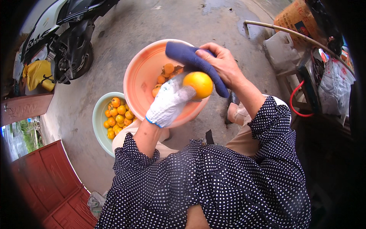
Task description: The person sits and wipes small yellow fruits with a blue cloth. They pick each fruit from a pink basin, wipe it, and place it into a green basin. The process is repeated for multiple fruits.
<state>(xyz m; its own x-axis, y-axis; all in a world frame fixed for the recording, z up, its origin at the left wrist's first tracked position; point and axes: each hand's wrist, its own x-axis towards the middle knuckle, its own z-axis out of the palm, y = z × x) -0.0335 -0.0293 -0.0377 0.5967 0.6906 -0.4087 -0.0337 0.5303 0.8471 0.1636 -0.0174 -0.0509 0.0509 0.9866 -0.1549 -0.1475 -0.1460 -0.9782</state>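
Note:
My left hand, in a white knit glove with a blue cuff edge, holds a smooth orange persimmon over a pink plastic basin. A dark blue cloth is gripped in my bare right hand and lies along the fruit's upper right side. Several persimmons with leafy caps rest inside the pink basin, partly hidden by the glove. Left of it, a pale green basin holds many more orange persimmons.
A motorcycle stands at upper left, near a yellow bag. Red door panels are at lower left. On the right are a white plastic jug, a cardboard box, a long pole and a red hose.

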